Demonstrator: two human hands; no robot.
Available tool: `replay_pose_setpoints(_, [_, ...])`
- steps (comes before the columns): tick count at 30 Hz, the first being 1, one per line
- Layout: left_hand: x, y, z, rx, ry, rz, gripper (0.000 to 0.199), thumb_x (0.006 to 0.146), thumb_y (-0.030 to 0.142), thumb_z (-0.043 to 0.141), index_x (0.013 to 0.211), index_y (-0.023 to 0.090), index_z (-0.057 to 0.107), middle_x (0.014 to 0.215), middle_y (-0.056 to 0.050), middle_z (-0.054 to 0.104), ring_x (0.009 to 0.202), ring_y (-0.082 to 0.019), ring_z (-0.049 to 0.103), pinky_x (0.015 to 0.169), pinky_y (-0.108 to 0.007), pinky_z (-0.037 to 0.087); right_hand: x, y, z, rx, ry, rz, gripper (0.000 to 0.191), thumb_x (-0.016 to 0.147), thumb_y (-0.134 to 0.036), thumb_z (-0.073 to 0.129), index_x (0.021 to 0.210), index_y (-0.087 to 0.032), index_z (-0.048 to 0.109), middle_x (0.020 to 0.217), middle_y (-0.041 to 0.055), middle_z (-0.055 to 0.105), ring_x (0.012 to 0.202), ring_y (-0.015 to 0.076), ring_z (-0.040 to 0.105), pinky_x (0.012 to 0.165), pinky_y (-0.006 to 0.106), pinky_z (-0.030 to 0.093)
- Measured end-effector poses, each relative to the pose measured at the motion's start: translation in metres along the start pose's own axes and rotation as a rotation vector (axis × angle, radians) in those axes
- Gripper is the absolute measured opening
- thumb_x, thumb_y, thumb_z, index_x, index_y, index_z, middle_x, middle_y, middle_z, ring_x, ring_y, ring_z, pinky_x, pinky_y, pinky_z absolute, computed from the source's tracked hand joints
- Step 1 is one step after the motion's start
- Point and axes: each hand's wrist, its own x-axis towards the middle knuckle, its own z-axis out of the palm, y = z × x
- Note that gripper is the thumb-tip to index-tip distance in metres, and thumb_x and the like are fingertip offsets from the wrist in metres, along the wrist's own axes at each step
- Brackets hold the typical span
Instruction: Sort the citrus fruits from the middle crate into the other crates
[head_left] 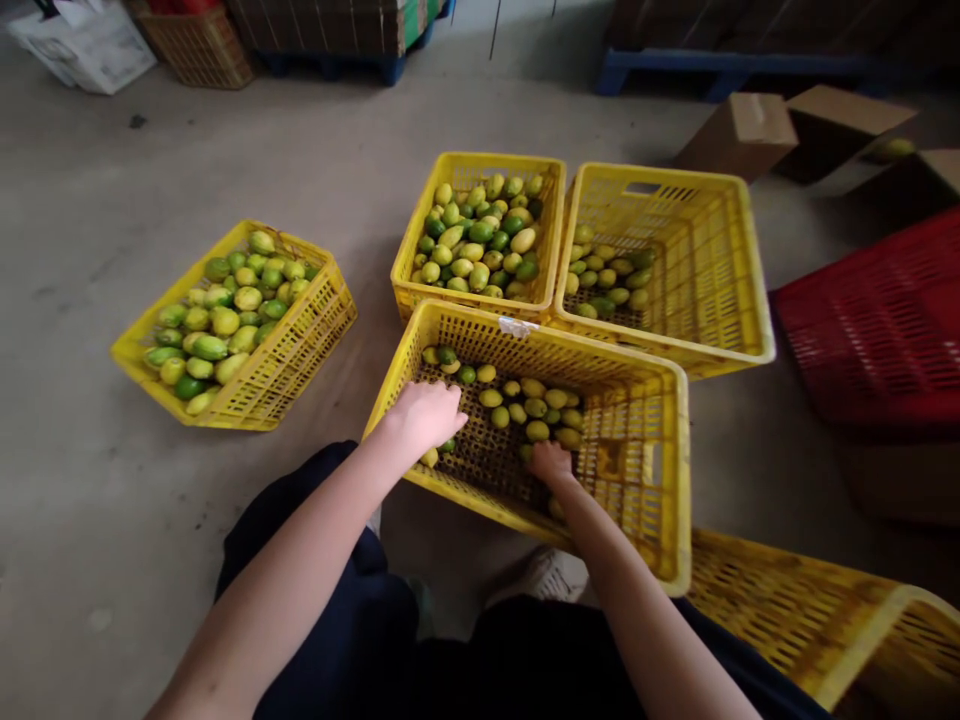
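A yellow plastic crate point(645, 470) stands on the floor right in front of me, with several green and yellow lemons point(534, 408) scattered on its bottom. My left hand point(424, 414) reaches over its near-left rim, palm down on the fruit there, fingers curled; a green lemon shows under it. My right hand point(551, 464) is deeper inside the crate, fingers bent down among the lemons. What either hand grips is hidden.
Three more yellow crates hold lemons: one at the left point(300, 350), one behind point(480, 170), one at the back right point(739, 270). A red crate point(877, 320) lies at the right, cardboard boxes point(742, 130) behind, another yellow crate point(810, 620) by my right leg.
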Motion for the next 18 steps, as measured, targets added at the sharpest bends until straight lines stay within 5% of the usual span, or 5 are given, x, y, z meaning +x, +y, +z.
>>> replay_pose_setpoints(5, [0.001,0.005,-0.005,-0.02,0.013,-0.025,0.043,0.092,0.034,0.038,0.121,0.007,0.055,0.12,-0.02,0.062,0.108,-0.03,0.061,0.09,-0.04,0.046,-0.016,-0.037,-0.027,0.22,0.051,-0.052,0.029,0.078,-0.02,0.068,0.056,-0.019,0.048,0.067,0.0066,0.057,0.103,0.0283,0.059,0.069,0.032,0.048])
replay_pose_setpoints(10, [0.011,0.015,-0.015,-0.057,-0.039,0.071,0.046,0.092,0.037,0.04,0.124,0.007,0.056,0.128,-0.02,0.058,0.116,-0.03,0.057,0.093,-0.039,0.046,-0.047,-0.095,-0.106,0.374,0.128,-0.136,0.033,0.082,-0.026,0.062,0.053,-0.018,0.05,0.055,0.0018,0.049,0.087,0.0194,0.062,0.063,0.022,0.047])
replay_pose_setpoints(14, [0.021,0.028,-0.013,-0.035,-0.065,0.09,0.046,0.092,0.034,0.043,0.125,0.006,0.056,0.131,-0.021,0.055,0.12,-0.031,0.054,0.097,-0.038,0.044,-0.12,-0.127,-0.172,0.582,0.131,-0.41,0.015,0.068,-0.02,0.076,0.077,-0.015,0.065,0.073,0.0012,0.063,0.076,0.0156,0.062,0.061,0.024,0.052])
replay_pose_setpoints(18, [0.029,0.044,0.004,-0.018,-0.111,0.139,0.043,0.09,0.033,0.047,0.124,0.008,0.058,0.132,-0.019,0.055,0.12,-0.029,0.054,0.099,-0.035,0.042,-0.208,-0.136,-0.197,0.981,0.071,-0.569,0.018,0.073,-0.021,0.069,0.09,-0.018,0.062,0.082,-0.0004,0.066,0.077,0.0142,0.064,0.064,0.028,0.054])
